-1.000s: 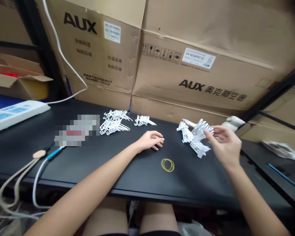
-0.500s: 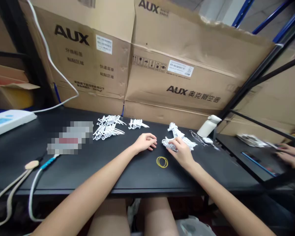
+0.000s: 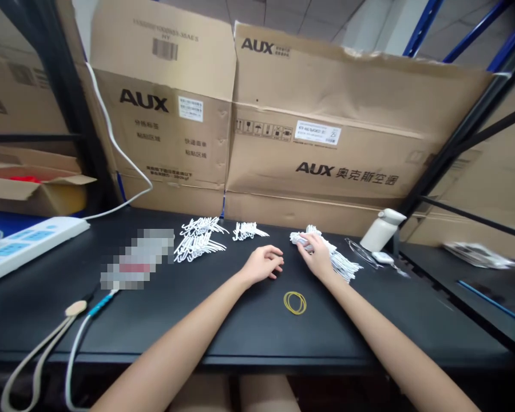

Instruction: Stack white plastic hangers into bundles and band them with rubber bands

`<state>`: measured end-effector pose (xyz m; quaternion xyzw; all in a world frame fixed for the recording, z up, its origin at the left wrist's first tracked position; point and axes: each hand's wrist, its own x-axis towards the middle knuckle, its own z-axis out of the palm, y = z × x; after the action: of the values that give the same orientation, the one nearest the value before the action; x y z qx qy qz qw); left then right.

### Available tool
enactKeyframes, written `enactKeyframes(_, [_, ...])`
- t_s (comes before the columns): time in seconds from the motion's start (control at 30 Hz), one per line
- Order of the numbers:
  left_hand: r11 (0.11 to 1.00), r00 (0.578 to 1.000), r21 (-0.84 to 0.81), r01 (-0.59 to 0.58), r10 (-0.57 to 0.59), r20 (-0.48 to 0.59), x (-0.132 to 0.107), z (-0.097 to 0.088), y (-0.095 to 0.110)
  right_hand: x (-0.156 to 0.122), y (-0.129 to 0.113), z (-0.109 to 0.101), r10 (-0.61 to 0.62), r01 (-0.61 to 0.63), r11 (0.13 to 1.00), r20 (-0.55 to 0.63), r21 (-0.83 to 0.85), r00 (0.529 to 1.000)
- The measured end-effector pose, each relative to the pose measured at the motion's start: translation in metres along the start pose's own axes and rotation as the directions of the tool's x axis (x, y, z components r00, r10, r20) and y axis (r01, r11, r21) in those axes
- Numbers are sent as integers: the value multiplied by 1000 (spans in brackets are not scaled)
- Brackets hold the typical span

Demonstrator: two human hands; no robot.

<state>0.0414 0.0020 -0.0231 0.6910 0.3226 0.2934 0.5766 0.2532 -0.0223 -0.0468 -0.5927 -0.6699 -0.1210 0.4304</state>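
Observation:
My right hand is closed over the hooked end of a bundle of thin white hooks at the right of the black table; its fingers hide part of the bundle. More white hook ends show just behind the fingertips. To the left, my left hand hovers or rests by the table, fingers loosely curved and apart, holding nothing. Yellow rubber bands lie between my forearms. Farther left are a small pile of white hooks and a larger, two-part pile.
Cardboard boxes wall off the back. At right stand a white bottle, glasses and a small white case. On the left lie a power strip, a blurred-out object, a cable and a strap.
My right hand has moved away from me across the table, carrying the white hooks' hooked end toward the back. The view has shifted; the left hand keeps its pose.

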Motion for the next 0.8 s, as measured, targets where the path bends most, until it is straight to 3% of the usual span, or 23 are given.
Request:
enactKeyframes(0.07, [970,979,183,-158,177,-96,3,-5,4,-1,0,-2,142,-130,980,-71,149,987])
enactKeyframes(0.1, [924,946,304,-231,286,-151,7,-9,7,-1,0,-4,214,-191,958,-89,212,973])
enactKeyframes(0.2, [714,866,656,-246,466,-182,24,-26,14,-1,-1,-6,336,-298,902,-75,313,939])
enactKeyframes(0.3, [508,875,860,-55,440,-204,47,-45,12,-1,-3,-7,329,-299,890,-32,344,944])
enactKeyframes(0.37, [434,905,901,29,372,-208,60,-56,5,-1,-6,-7,308,-288,891,-2,352,951])
enactKeyframes(0.43, [406,935,914,-4,327,-141,69,-65,-2,-1,-9,-8,302,-289,887,21,361,953])
enactKeyframes(0.57, [386,949,918,-89,312,-39,69,-68,-9,-2,-12,-6,282,-281,883,55,376,958])
enactKeyframes(0.8, [337,935,899,-279,311,173,31,-43,-4,-5,-22,1,136,-212,923,244,320,960])
